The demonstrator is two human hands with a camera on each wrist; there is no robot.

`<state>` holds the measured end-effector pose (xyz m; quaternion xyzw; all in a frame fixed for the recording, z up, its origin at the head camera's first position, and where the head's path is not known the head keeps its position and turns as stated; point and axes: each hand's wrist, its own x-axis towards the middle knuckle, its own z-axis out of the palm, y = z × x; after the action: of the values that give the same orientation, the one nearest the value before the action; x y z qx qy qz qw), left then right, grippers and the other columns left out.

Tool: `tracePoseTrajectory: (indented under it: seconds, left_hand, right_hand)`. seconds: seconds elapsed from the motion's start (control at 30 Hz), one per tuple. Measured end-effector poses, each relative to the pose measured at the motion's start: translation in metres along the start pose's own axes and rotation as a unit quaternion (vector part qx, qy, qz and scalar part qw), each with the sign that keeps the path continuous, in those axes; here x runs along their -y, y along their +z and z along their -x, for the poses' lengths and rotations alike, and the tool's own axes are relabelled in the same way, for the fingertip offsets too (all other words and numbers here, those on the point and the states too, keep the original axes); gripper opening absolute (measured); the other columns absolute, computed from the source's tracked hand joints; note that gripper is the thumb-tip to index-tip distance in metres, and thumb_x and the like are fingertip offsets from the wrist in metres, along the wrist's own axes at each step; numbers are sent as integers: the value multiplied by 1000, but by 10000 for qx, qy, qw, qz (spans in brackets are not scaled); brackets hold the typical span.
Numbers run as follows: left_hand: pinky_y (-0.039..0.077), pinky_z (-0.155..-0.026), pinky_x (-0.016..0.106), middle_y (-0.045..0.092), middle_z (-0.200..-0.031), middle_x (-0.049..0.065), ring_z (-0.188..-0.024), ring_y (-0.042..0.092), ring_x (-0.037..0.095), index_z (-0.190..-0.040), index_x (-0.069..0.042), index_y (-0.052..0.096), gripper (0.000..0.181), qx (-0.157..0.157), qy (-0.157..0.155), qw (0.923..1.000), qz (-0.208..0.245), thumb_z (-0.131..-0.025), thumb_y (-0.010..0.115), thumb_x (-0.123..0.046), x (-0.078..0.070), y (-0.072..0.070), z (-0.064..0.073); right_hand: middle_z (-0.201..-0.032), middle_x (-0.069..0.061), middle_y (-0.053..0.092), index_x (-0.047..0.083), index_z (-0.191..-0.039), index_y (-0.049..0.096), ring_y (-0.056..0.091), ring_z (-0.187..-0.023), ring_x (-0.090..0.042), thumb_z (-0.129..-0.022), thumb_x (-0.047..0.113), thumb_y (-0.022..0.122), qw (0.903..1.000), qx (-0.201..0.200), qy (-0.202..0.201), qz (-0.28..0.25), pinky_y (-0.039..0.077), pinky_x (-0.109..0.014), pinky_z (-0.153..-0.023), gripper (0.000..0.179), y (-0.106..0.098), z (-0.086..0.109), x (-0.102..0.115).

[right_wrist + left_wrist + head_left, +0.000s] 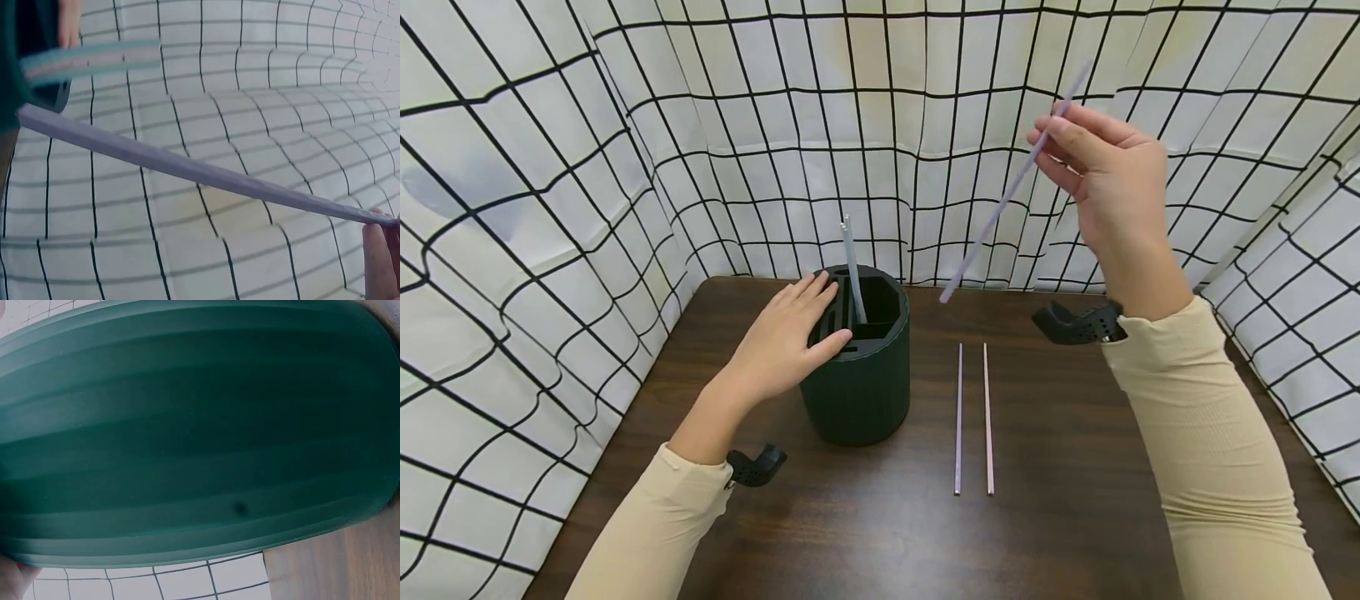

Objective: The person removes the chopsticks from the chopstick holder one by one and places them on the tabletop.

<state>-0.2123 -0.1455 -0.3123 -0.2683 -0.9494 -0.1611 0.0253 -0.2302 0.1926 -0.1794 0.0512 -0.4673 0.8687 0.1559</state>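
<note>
My right hand (1116,171) is raised at the upper right and pinches a purple chopstick (1000,208) near its upper end. The stick slants down to the left, its lower tip in the air to the right of a dark green utensil holder (868,392). My left hand (786,333) rests on the holder's slotted top, its fingers extended across it and the thumb along the near rim. Light-coloured chopsticks (853,275) stand in the holder's open compartment; the right wrist view shows them blurred. The holder's ribbed side (200,431) fills most of the left wrist view.
On the brown table (880,533), right of the holder, a purple chopstick (958,421) and a pink chopstick (988,421) lie side by side, apart. White cloth with a black grid (880,117) surrounds the table at the back and sides.
</note>
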Motion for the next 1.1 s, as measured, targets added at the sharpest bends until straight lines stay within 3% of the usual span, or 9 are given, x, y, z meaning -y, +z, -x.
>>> tracePoseTrajectory:
  seconds: [0.13,0.27,0.4,0.5,0.73,0.87,1.1]
  left_hand:
    - [9,-128,50,17,-167,11,-156,11,30,-158,-7,26,74,41,8,10000,0,-101,47,-50,0,1,-1]
    - [10,-127,51,17,-167,11,-156,11,30,-158,-7,26,74,34,-17,10000,8,-101,47,-50,1,1,0]
    - [10,-127,52,18,-167,12,-156,11,31,-158,-7,26,74,11,-25,10000,34,-101,46,-50,1,0,0]
    - [9,-127,52,18,-167,12,-156,11,30,-158,-8,26,75,5,-13,10000,65,-101,46,-51,1,-1,-1]
    - [10,-127,53,18,-167,12,-156,11,31,-158,-8,26,74,-17,-1,10000,56,-101,46,-51,1,0,-1]
    - [10,-127,53,19,-167,13,-156,12,32,-158,-7,26,74,-31,38,10000,74,-101,46,-51,0,1,-2]
    - [10,-127,53,17,-167,12,-156,12,32,-158,-8,26,74,-6,-41,10000,64,-101,47,-49,0,0,0]
  right_hand:
    - [-89,-16,76,-8,-101,75,76,-80,-24,-78,-7,78,9990,-85,379,234,61,-32,-77,23,-36,4,5]
    - [-87,-12,78,-4,-97,77,77,-79,-20,-80,-4,77,9926,79,922,791,62,-28,-73,16,-68,9,-5]
    - [-87,-8,79,3,-92,79,77,-81,-16,-87,0,72,9778,432,1563,1331,61,-25,-75,9,-94,15,-24]
    - [-88,-6,79,8,-90,80,77,-83,-14,-91,2,68,9635,597,2030,1639,61,-23,-77,14,-111,19,-40]
    - [-91,-2,79,13,-90,79,76,-88,-12,-95,3,63,9320,668,3062,1819,59,-24,-84,20,-147,26,-81]
    - [-91,0,78,16,-87,78,76,-87,-10,-97,3,59,9182,629,3302,2094,59,-25,-84,25,-165,32,-104]
    - [-88,-1,78,15,-85,75,75,-85,-10,-98,0,57,9106,613,3463,2172,60,-27,-84,27,-190,36,-137]
